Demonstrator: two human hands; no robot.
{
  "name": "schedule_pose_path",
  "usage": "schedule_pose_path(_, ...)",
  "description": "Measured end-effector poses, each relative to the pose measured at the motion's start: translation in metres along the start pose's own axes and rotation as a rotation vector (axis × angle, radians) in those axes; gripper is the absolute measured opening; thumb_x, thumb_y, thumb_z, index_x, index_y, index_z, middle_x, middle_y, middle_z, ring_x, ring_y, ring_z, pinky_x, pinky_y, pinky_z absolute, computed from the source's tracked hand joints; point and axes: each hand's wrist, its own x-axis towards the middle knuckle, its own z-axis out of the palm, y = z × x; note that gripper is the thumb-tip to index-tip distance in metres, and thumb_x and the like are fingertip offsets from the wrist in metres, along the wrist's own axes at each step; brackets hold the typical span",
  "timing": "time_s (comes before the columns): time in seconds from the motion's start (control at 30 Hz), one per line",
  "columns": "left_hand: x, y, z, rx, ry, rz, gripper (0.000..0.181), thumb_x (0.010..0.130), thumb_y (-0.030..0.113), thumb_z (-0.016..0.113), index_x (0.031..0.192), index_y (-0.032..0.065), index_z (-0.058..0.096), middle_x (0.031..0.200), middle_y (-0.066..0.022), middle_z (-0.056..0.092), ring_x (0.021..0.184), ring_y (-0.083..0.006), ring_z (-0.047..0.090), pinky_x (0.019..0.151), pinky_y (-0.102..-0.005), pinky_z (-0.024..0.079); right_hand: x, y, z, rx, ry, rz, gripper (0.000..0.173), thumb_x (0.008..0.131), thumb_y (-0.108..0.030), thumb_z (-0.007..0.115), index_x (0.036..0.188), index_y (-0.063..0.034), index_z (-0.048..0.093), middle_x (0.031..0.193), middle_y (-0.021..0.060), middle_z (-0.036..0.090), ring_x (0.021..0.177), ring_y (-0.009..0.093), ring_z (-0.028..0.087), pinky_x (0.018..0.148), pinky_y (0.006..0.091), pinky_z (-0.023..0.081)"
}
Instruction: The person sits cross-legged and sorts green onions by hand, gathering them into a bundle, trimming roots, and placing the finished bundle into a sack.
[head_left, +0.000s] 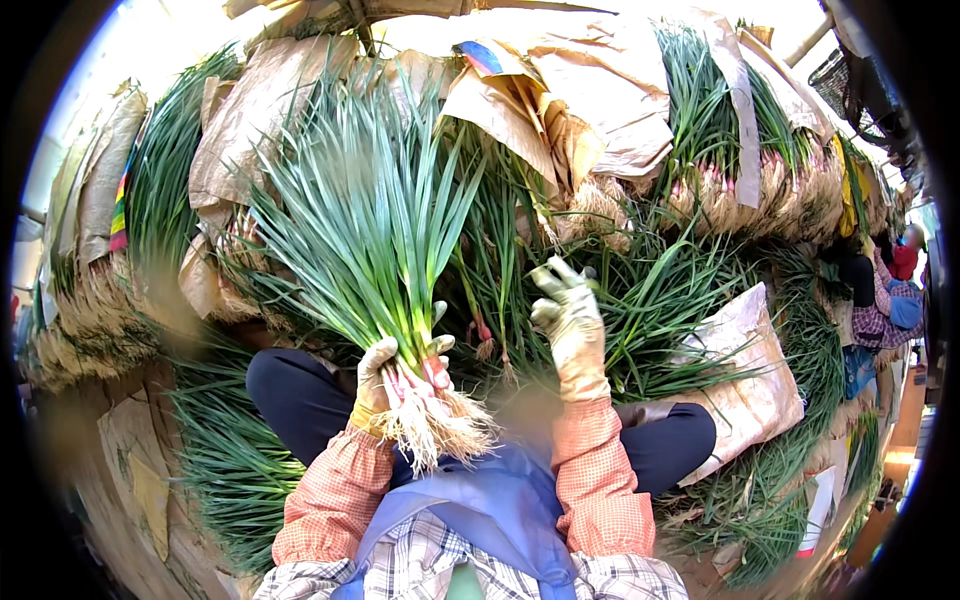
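My left hand (375, 379), in a pale work glove, grips a bunch of green garlic (409, 330) by its pinkish stem bases. Its long leaves fan upward and away from me, and the whitish roots (435, 427) hang over my lap. To the right, my gloved right hand (566, 315) is raised with fingers bent and apart, and I see nothing held in it. Loose plants with a reddish bulb (484, 330) lie just left of that hand. Beyond its fingers spreads a heap of loose green leaves (660, 300).
Stacked bundles (712, 142) with roots facing me form a bank ahead, partly covered by brown paper sheets (600, 82). A pale sack (742, 382) lies by my right knee. More plants (232, 450) lie at my left. Another person (892, 300) sits at far right.
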Motion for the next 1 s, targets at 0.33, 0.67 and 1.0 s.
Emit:
schedule_pose_path(0.33, -0.065, 0.056, 0.053, 0.067, -0.140, 0.164, 0.053, 0.082, 0.030, 0.065, 0.117, -0.0056, 0.048, 0.088, -0.0146, 0.056, 0.080, -0.0283, 0.059, 0.079, -0.0484, 0.055, 0.053, 0.060, -0.001, -1.329, -0.145, -0.023, 0.033, 0.080, -0.026, 0.072, 0.103, -0.0062, 0.061, 0.090, 0.0189, 0.067, 0.086, 0.036, 0.065, 0.076, 0.0416, 0.051)
schedule_pose_path(0.67, -0.084, 0.083, 0.118, 0.270, -0.222, 0.755, 0.059, 0.085, 0.028, 0.061, 0.129, -0.0050, 0.039, 0.104, -0.0192, 0.058, 0.101, -0.0372, 0.060, 0.083, -0.0574, 0.054, 0.011, -0.014, 0.244, -0.435, -1.377, 0.343, 0.057, 0.089, -0.028, 0.067, 0.136, -0.0038, 0.047, 0.127, 0.0108, 0.059, 0.116, 0.018, 0.054, 0.099, 0.0319, 0.042)
schedule_pose_path(1.0, -0.113, 0.150, 0.116, 0.285, 0.170, 1.264, 0.053, 0.091, 0.027, 0.056, 0.133, -0.0037, 0.046, 0.106, -0.0179, 0.060, 0.074, -0.0169, 0.056, 0.069, -0.0273, 0.054, 0.003, 0.049, 0.247, -0.729, -1.620, 0.918, 0.042, 0.099, -0.033, 0.051, 0.129, -0.0034, 0.053, 0.070, 0.0025, 0.060, 0.055, 0.008, 0.049, 0.054, 0.0208, 0.037)
